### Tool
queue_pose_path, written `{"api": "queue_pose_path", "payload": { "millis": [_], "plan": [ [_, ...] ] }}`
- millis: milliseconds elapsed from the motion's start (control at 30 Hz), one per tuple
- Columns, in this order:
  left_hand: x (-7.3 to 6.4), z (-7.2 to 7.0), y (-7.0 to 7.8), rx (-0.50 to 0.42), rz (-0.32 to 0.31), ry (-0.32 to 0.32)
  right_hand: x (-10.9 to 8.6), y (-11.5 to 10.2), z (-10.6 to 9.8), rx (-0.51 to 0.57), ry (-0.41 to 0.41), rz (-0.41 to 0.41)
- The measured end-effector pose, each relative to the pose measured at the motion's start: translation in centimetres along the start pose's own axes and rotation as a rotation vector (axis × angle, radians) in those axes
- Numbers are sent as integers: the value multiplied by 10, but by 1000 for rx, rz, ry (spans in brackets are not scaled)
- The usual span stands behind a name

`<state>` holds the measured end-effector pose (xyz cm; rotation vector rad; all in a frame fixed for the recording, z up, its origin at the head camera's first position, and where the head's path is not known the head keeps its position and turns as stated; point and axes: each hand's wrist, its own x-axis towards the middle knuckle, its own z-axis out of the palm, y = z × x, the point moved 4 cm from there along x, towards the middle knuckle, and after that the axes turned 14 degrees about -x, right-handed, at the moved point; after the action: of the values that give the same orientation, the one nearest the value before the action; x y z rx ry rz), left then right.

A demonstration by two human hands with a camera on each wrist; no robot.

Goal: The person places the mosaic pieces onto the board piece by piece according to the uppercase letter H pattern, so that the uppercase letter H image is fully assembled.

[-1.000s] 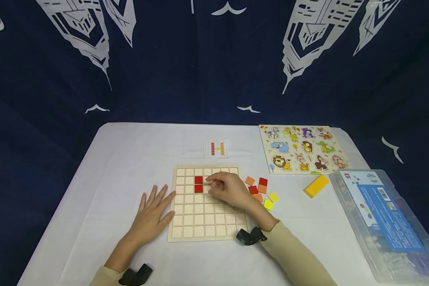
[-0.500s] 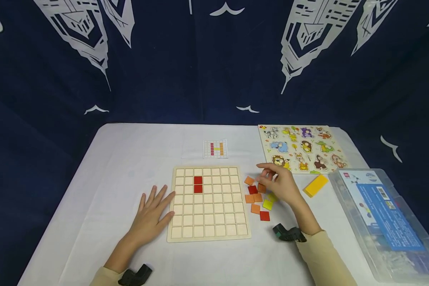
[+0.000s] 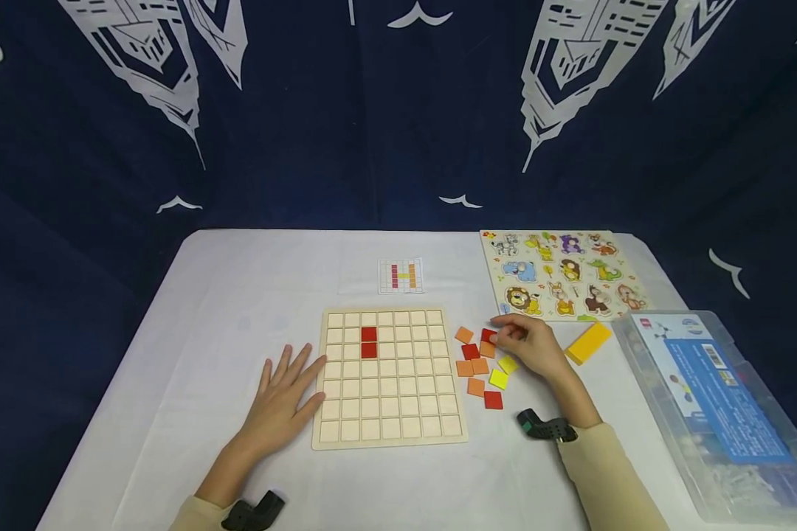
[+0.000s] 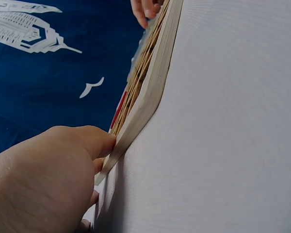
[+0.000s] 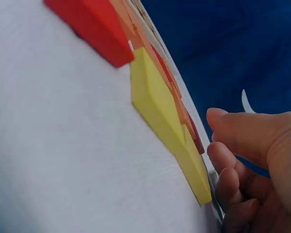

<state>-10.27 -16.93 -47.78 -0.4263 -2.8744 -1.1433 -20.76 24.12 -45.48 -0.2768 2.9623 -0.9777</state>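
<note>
Box label [image 3: 730, 405], barcode [image 3: 712, 355], unreadable lettering [image 3: 737, 431]

Navy fabric backdrop [image 3: 305, 147] fills rear, faint vertical creases, white tower prints [image 3: 574, 68] tips down, white bird-like shapes [image 3: 417, 13]. White-covered table [image 3: 239, 287] in front, far corners rounded. Light soft, shadows faint.

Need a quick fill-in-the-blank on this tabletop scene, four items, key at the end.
1. Both tiles set in the wooden grid board are ____.
2. The left hand touches the grid board's ____ edge.
3. Of the visible loose tiles, exactly two are ____.
4. The puzzle board beyond the yellow block shows pictures of ____.

Missing words: red; left; yellow; animals.
</note>
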Motion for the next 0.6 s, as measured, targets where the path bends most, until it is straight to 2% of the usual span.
{"api": "queue_pose_path", "payload": {
  "millis": [600],
  "plan": [
    [-1,1,-2,2,7,-5,2,10,7,-64,30,29]
  ]
}}
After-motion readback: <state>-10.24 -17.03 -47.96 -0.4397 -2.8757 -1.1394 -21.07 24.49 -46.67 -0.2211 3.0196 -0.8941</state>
